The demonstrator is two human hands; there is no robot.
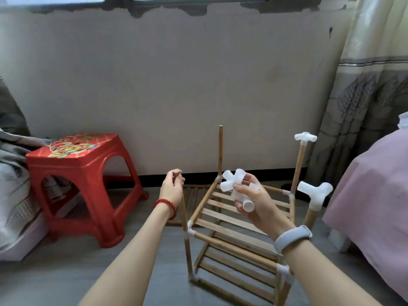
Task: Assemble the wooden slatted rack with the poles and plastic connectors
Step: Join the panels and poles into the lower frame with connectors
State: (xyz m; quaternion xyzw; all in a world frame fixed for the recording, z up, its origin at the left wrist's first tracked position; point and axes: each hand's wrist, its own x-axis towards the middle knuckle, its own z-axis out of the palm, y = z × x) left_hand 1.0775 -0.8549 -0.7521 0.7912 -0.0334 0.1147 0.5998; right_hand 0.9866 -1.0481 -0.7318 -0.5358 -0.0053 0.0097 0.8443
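R hand [254, 202] grips connectors [234, 183]; L hand [172, 188] grips pole [183, 208].

A plain off-white wall [176, 85] with chipped paint below a window frame [117, 0] backs grey floor [66, 272]. A red plastic stool with flowered top [84, 173] stands left; a patterned curtain [371, 96] hangs right beside a pink-covered bed [375, 195].
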